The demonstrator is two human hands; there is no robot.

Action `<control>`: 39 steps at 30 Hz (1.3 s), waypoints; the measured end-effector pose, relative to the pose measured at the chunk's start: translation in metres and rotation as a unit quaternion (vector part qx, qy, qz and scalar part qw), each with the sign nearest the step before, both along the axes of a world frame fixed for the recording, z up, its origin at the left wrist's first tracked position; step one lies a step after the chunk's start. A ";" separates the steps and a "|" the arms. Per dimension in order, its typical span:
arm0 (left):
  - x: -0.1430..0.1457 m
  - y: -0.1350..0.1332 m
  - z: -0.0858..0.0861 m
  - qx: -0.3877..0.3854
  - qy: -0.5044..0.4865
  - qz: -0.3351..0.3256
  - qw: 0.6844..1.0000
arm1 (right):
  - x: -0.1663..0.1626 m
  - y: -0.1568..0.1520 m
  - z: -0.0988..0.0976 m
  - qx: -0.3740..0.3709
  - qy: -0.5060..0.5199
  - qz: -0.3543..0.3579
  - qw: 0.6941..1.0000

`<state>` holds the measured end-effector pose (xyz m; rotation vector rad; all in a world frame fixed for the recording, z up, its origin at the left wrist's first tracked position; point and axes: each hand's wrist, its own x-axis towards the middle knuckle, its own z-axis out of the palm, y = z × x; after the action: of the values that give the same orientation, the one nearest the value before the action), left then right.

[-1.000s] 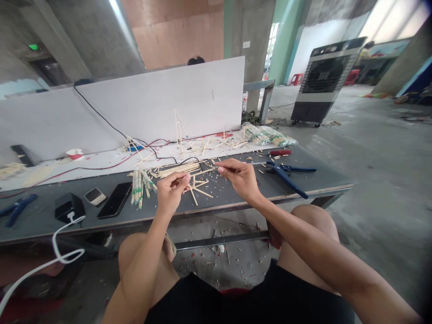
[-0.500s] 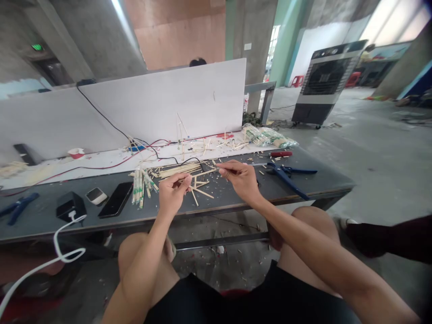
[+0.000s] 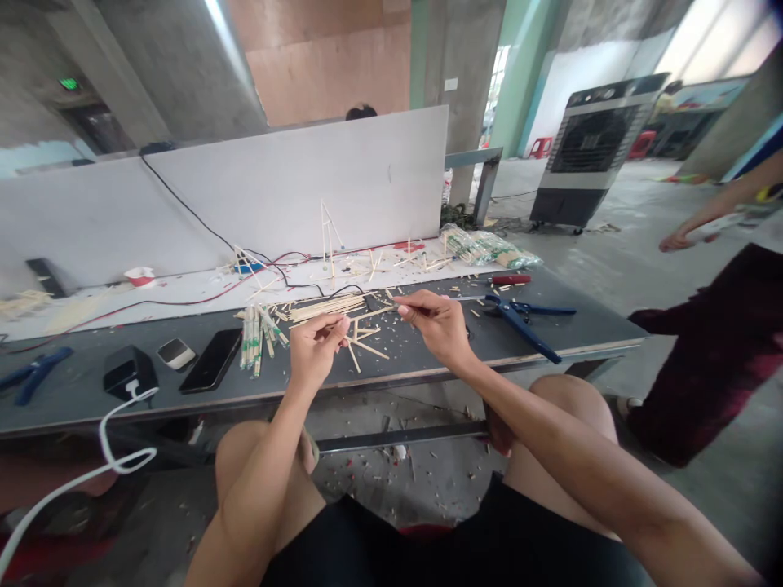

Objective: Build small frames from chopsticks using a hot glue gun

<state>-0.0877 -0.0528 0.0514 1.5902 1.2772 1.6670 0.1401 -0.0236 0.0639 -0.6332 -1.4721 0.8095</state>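
Over the front of the bench, my left hand [image 3: 315,350] pinches a thin wooden stick [image 3: 372,313] between thumb and fingers. The stick slants up to the right, where the closed fingertips of my right hand [image 3: 437,322] grip its other end. Just beside my left fingertips is a small frame of joined sticks [image 3: 367,346]; whether it hangs from that hand or rests on the bench, I cannot tell. Behind my hands lies a pile of loose sticks [image 3: 324,307]. Wrapped chopsticks [image 3: 252,342] lie left of my left hand.
Blue-handled pliers [image 3: 526,326] and a red-handled tool [image 3: 510,280] lie on the right of the dark bench [image 3: 587,326]. A phone [image 3: 211,361], a black charger [image 3: 130,371] and more pliers [image 3: 37,375] are leftward. A white panel [image 3: 294,187] stands behind. Someone walks at right [image 3: 715,350].
A person at the right has come further into view, with an arm and dark red trousers now showing. My hands and the stick stay almost where they were.
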 end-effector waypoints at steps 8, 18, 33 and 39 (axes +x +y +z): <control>0.001 0.000 0.000 -0.004 0.002 0.002 1.000 | 0.000 -0.001 0.001 -0.017 -0.006 -0.006 1.000; 0.002 -0.003 0.004 -0.010 0.003 -0.005 1.000 | -0.001 0.000 -0.002 -0.023 0.007 0.006 1.000; 0.002 -0.003 0.004 -0.005 0.008 -0.005 1.000 | -0.002 0.001 -0.002 -0.034 -0.001 -0.004 0.999; 0.002 -0.003 0.004 -0.004 0.009 -0.003 1.000 | -0.001 0.000 -0.003 -0.026 0.002 0.006 1.000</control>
<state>-0.0857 -0.0561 0.0558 1.6053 1.2857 1.6457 0.1395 -0.0233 0.0609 -0.6623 -1.4570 0.8589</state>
